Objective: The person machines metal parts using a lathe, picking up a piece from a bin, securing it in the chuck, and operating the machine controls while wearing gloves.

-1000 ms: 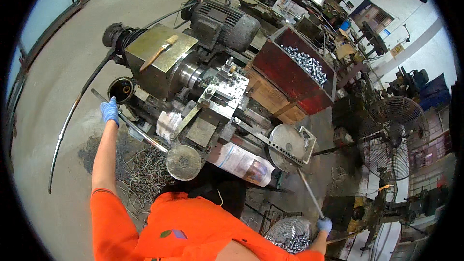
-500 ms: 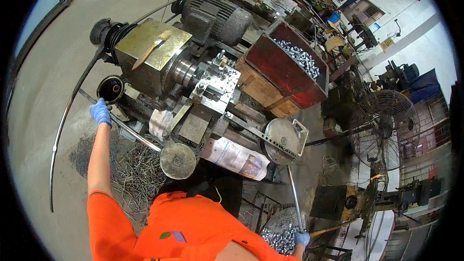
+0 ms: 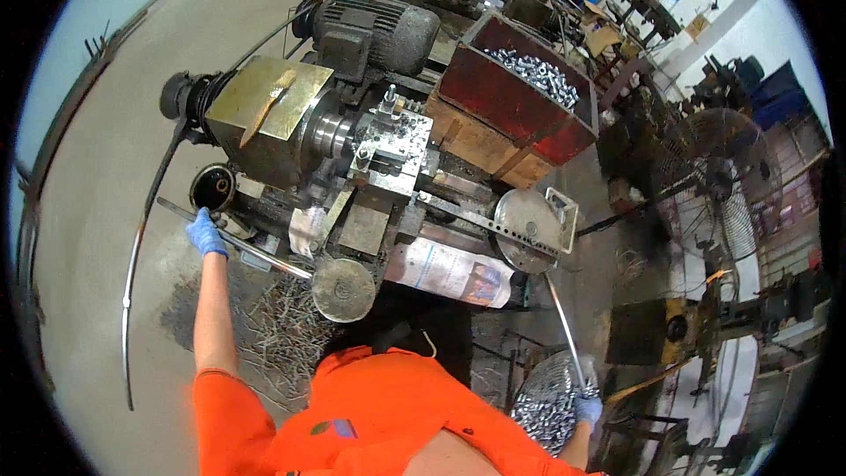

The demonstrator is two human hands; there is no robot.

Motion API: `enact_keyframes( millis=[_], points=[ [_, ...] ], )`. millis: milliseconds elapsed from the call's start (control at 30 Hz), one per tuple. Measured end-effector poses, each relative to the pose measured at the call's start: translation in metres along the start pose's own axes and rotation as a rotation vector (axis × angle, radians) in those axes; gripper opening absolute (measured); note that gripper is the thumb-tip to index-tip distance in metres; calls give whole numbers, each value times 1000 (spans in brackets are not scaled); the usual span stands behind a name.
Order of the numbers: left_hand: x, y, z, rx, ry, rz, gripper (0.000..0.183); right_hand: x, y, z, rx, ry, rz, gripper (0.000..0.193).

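Head view: a dark motor (image 3: 392,35) stands behind the machine's brass-coloured housing (image 3: 308,79), on which a wooden-handled brush (image 3: 257,122) lies. A red bin (image 3: 493,88) of small metal pieces stands on a wooden support (image 3: 480,143); a caged fan (image 3: 718,154) is at right. Thin metal scrap (image 3: 286,326) litters the floor (image 3: 132,115) below the left forearm. A wire basket (image 3: 548,368) of shiny pieces lies directly beneath the right hand (image 3: 588,409). The left rod (image 3: 269,254), straight, bright toward its round disc (image 3: 343,290) and darker outward, slants across the machine's front; the left hand (image 3: 206,234), blue-gloved, has its grip clamped on it. The right rod (image 3: 564,322), slim and silvery, slopes down from a larger disc (image 3: 529,220); the right grip is closed around its lower end.
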State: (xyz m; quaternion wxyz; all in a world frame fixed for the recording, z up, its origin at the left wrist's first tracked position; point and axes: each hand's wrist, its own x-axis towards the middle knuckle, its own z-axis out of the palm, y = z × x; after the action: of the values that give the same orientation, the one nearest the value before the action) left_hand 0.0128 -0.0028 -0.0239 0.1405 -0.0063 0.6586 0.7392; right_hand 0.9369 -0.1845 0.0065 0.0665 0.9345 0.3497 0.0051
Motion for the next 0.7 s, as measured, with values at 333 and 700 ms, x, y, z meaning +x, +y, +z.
enact_keyframes(
  millis=[333, 700],
  points=[
    [-23, 10, 10, -83, 13, -59, 13, 2, 11, 8, -26, -1, 27, 40],
    [-12, 4, 6, -145, 10, -32, 12, -5, 7, 18, -11, 71, 64, 29]
  ],
)
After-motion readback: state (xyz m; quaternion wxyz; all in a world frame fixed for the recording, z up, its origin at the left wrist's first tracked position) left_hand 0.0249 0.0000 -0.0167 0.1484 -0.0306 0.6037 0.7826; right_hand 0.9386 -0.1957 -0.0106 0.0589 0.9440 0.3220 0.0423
